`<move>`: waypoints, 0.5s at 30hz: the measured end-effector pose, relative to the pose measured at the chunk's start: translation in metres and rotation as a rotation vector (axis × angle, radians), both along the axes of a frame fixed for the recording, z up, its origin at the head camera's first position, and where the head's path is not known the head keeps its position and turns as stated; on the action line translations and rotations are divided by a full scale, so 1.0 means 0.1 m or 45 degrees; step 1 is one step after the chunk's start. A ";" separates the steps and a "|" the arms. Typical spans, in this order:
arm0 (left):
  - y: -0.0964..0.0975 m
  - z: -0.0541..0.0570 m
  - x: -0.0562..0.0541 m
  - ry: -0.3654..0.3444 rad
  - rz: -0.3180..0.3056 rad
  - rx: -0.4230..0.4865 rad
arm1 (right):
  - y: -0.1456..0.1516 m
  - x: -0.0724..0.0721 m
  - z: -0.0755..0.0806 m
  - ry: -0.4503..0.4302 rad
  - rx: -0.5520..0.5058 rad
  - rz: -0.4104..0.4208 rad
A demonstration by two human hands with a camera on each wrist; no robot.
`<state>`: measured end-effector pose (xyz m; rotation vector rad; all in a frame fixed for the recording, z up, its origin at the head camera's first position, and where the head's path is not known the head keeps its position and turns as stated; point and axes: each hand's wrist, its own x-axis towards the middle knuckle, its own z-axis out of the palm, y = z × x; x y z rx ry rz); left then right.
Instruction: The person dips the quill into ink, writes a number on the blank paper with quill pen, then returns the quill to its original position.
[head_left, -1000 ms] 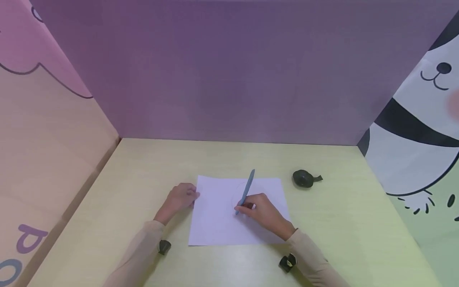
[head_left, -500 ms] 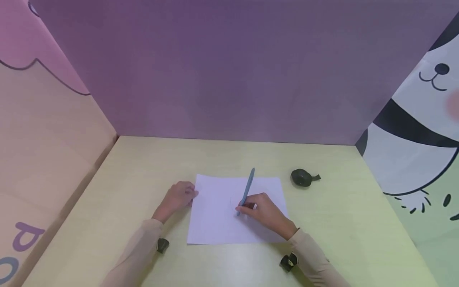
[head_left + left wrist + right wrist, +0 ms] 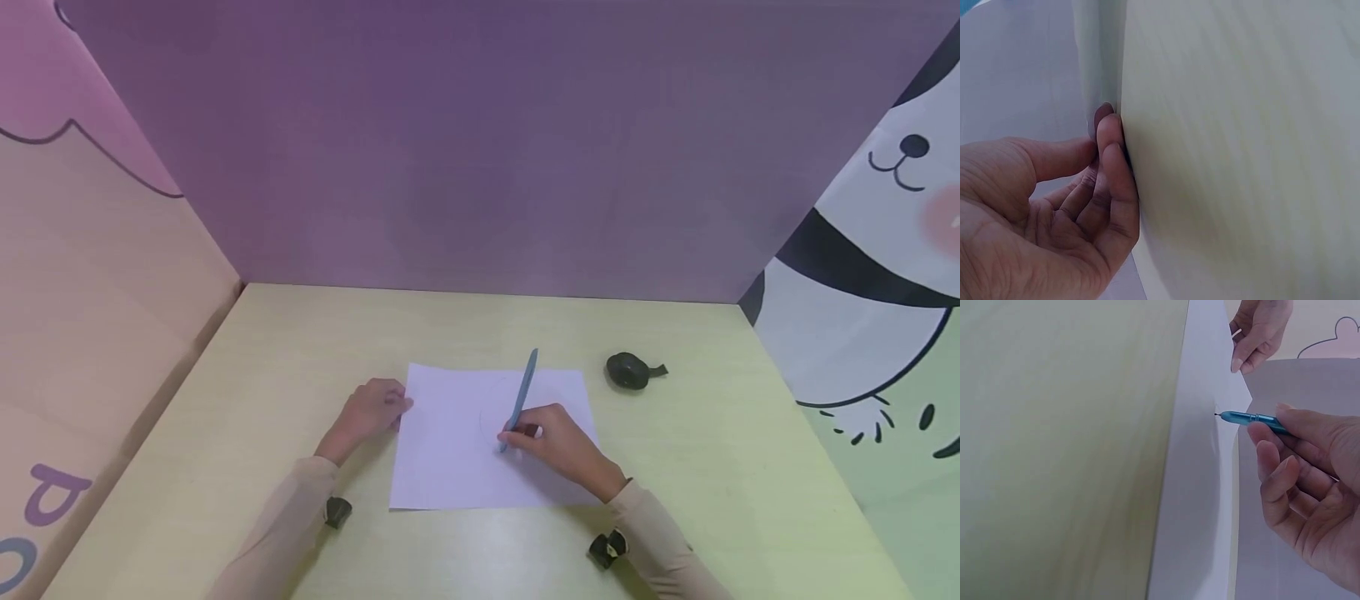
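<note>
A blue pen [image 3: 522,390] is leaning over a white sheet of paper [image 3: 442,467], its tip touching the sheet right of the middle. A faint curved line [image 3: 481,421] is showing just beside it. The right hand [image 3: 558,442] is pinching the pen between thumb and fingers near the tip; the left hand [image 3: 370,412] is pinching the sheet's left edge, thumb on one face and fingertips on the other.

The sheet is lying on a pale yellow table [image 3: 315,333] with a soft, streaky grain. Shadows are spreading under both arms, and a dull shine is falling on the near part. Beyond the sheet's right edge, apart from it, a small dark rounded object [image 3: 627,372] is resting with a short tab pointing right. Beige sleeves [image 3: 273,533] are covering both forearms, and a black device [image 3: 338,512] is sitting by each wrist.

A plain purple wall [image 3: 480,150] is rising behind the table. On the left, a pink and peach wall [image 3: 97,275] is carrying a dark wavy outline and purple and blue lettering [image 3: 56,496]. On the right, a painted panda [image 3: 855,325] is filling a pale green wall [image 3: 885,492].
</note>
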<state>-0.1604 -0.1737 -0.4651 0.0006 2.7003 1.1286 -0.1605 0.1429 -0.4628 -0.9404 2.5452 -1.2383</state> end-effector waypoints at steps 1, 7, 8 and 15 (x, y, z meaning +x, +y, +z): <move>0.00 0.00 0.00 -0.004 0.001 0.003 | 0.01 0.00 0.00 -0.008 0.001 -0.004; 0.01 0.00 0.00 -0.035 0.011 0.014 | 0.03 0.02 0.02 -0.026 0.016 -0.011; 0.01 0.00 0.00 -0.035 0.010 0.017 | 0.04 0.02 0.02 -0.026 0.017 -0.012; 0.01 0.03 0.00 -0.031 -0.001 0.026 | 0.06 0.01 0.01 -0.019 0.021 -0.011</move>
